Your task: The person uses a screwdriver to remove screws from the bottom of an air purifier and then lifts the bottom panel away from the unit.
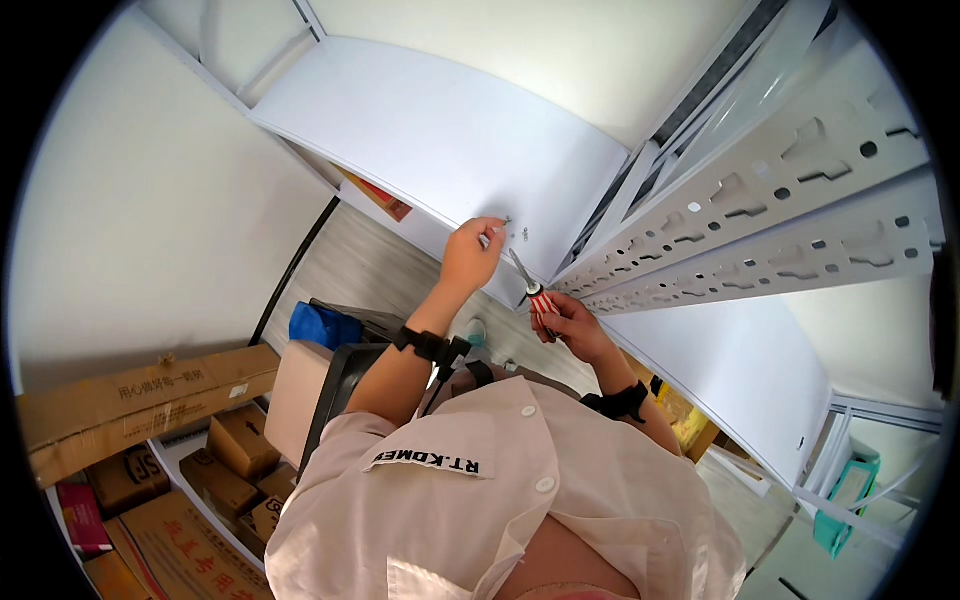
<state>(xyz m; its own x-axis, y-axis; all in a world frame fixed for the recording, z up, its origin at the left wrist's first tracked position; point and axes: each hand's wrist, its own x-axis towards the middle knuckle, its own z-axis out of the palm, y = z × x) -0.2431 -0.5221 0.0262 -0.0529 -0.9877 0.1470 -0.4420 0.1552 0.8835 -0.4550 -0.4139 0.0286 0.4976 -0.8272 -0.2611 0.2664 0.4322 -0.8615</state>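
Observation:
My left hand (473,254) is over the front edge of the white shelf (430,120), with thumb and forefinger pinched together on a small metal screw (508,220). A few more small metal screws (525,235) lie on the shelf just right of those fingertips. Wrapped round the red-and-white handle of a screwdriver (542,302), my right hand (573,328) is at the shelf's near right corner. The screwdriver's metal shaft points up and to the left, toward the screws. Its tip is apart from them.
Slotted white metal uprights (740,210) rise close on the right. Another white shelf (730,370) lies beyond my right arm, with a green-and-white box (848,500) past it. Cardboard boxes (150,400) fill a rack at lower left. A blue bag (323,326) sits beside a pinkish box.

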